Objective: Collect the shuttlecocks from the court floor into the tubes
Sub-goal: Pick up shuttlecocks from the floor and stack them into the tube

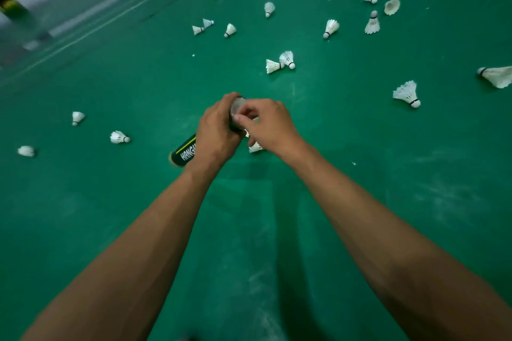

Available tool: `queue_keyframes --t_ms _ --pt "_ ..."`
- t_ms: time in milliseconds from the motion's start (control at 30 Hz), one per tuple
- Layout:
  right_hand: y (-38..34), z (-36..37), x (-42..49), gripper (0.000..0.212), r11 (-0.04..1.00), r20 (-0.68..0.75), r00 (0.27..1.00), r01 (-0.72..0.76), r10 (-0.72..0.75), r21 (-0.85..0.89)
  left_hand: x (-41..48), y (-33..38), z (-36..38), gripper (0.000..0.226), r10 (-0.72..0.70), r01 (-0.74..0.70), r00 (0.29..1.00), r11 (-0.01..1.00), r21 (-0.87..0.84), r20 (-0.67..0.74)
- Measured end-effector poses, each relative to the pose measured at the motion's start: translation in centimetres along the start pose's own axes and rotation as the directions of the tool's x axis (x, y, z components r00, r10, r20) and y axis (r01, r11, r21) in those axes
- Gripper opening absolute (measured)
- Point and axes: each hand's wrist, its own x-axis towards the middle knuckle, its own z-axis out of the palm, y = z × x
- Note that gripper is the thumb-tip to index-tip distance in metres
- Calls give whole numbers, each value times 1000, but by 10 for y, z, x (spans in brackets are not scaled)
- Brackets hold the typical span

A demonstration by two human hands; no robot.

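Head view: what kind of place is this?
Likely an indoor badminton court: green court floor with white boundary lines, feather shuttlecocks scattered across it, and a shuttlecock tube gripped in the left hand.

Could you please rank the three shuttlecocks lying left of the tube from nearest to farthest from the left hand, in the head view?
From the left hand, which grips the tube:
1. Shuttlecock with cork pointing right, just left of the tube.
2. Middle shuttlecock, farther left and slightly ahead.
3. Blurred shuttlecock, by the picture's left edge.
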Motion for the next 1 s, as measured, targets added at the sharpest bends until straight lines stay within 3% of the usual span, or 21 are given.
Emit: queue_keyframes --t_ms 167,233,333,367,433,500,600,700,767,867,900,1000 --pt "-15 34 9 28 985 310 935 -168 170 -32 10 -20 -16 59 80 -78 997 992 97 -15" --pt "-7 35 11 32 988 279 948 -141 152 -60 11 -25 -15 59 112 -110 994 988 110 -8" --pt "12 23 17 48 990 -12 998 -61 60 -131 13 -27 -5 52 158 -156 987 983 94 -11" --pt "15 20 19 52 987 -25 997 -72 69 -143 15 -27 -1 50 162 -161 987 983 91 -5" --pt "17 21 22 52 976 130 979 -135 158 -170 18 -28 8 51 150 -150 989 987 66 0" --pt "18 27 26 58 947 278 912 -256 303 -193 22 -32 17 56 132 -132 991 991 29 8" --pt "17 33 40 72 895 338 830 -398 444 -200 31 -47 23 61 132 -134 987 991 15 95" --pt "18 47 61 53 871 362 792 -445 492 -210 47 -69 25 65 145 -150 978 988 22 152" --pt "27 65 76 37 880 300 837 -473 458 -25 59 -84 29 64 127 -136 976 990 37 179" --pt "60 85 97 26 816 49 858 -502 511 288 80 -105 40 59 66 -86 974 993 82 215" --pt "72 90 103 28 832 -46 857 -484 514 273 86 -112 45 60 58 -89 970 989 121 237" --pt "104 109 116 36 901 -189 909 -403 373 -159 92 -133 66 67 78 -139 948 973 182 307"
